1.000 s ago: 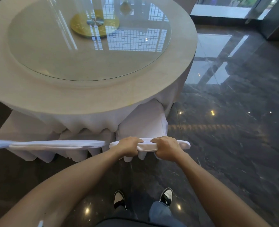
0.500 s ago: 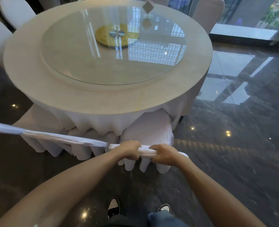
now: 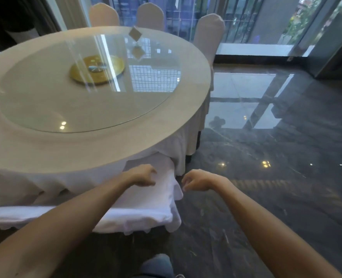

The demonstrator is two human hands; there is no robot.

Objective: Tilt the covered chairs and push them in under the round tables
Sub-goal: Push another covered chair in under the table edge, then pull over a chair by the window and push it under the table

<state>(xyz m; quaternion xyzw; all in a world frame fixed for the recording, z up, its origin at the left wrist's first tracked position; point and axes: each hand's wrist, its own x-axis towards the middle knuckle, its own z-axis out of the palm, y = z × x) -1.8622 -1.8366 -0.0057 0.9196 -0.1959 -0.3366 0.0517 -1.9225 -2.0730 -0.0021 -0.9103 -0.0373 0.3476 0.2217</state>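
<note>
A white-covered chair leans tilted against the near edge of the round table, its upper part tucked under the rim. My left hand hovers over the chair's cover, fingers loosely curled, holding nothing. My right hand hangs in the air just right of the chair, fingers curled apart and empty. A second tilted covered chair lies along the table's edge to the left, partly hidden by my left forearm.
A glass turntable with a gold centre disc lies on the table. Three upright covered chairs stand at the far side by the windows. Glossy dark floor spreads to the right.
Both hands have let go of the chair's top edge and drawn apart. The chair now rests against the table, and the view has lifted and turned to the right.
</note>
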